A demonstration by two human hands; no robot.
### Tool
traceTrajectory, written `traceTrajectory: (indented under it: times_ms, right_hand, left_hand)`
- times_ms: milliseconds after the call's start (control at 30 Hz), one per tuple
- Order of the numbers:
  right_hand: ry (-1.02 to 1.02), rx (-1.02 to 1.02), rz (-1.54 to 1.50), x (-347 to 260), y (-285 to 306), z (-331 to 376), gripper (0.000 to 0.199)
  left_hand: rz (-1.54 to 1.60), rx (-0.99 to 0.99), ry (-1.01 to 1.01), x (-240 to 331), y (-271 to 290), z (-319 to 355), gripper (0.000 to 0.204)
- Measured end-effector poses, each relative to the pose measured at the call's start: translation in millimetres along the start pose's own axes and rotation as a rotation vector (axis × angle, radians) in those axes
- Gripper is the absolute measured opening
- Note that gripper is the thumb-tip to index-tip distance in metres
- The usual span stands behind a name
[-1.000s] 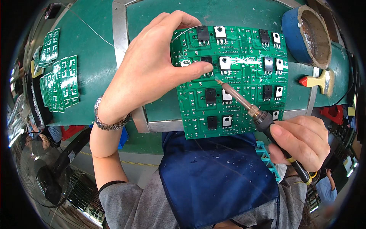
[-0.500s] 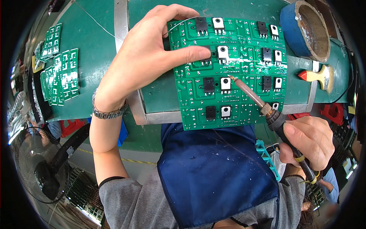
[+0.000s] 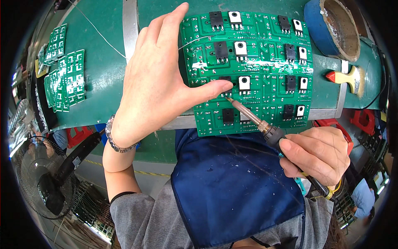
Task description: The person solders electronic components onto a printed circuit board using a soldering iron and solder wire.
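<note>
A large green circuit board panel (image 3: 265,89) lies in front of me, with rows of black and white-faced three-legged transistors on it. My left hand (image 3: 155,79) rests over its left edge, fingers stretched and apart. The thumb presses on a black transistor (image 3: 225,78) in the third row. A thin silvery wire (image 3: 195,42) passes behind this hand and comes out over the board. Closed around the handle of a soldering iron (image 3: 253,118) is my right hand (image 3: 321,155). The iron's tip is at the legs of the transistor beneath my thumb.
Several smaller green boards (image 3: 66,81) lie in a stack at the left. A blue-sided round container (image 3: 331,31) stands at the far right, and a brush (image 3: 348,80) with a red-tipped handle lies nearer. A black fan (image 3: 45,182) is at lower left.
My left thumb has moved from a second-row black transistor to the third-row one, and the fingers have straightened. The iron's tip has shifted left and nearer. The board has slid slightly away.
</note>
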State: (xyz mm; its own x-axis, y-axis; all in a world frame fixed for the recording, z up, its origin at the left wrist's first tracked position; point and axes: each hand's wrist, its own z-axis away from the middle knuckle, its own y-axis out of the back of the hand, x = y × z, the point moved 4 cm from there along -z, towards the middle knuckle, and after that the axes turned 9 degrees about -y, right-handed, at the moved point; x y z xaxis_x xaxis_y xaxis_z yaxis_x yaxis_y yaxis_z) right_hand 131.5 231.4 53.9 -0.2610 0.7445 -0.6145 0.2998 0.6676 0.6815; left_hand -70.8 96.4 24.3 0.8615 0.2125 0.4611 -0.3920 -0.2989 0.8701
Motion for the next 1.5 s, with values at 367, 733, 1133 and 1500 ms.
traceTrajectory:
  times_ms: [367, 733, 1133, 1500]
  right_hand:
    - [-0.017, -0.083, 0.067, -8.6, -2.4, 0.6, 0.031]
    - [-0.008, -0.096, 0.086, -9.2, 0.0, -2.1, 0.031]
    - [-0.322, 0.311, 0.304, 7.9, 61.7, 35.8, 0.029]
    - [-0.837, 0.578, 0.498, 60.1, 92.0, 64.8, 0.022]
  left_hand:
    - [0.136, -0.037, 0.094, -7.4, -10.8, 1.2, 0.101]
    - [0.194, 0.023, 0.082, -11.8, -14.0, 5.3, 0.096]
    - [0.233, 0.010, 0.068, -15.8, -11.4, 8.1, 0.101]
    - [0.548, 0.236, 0.128, -25.6, 17.7, -5.9, 0.020]
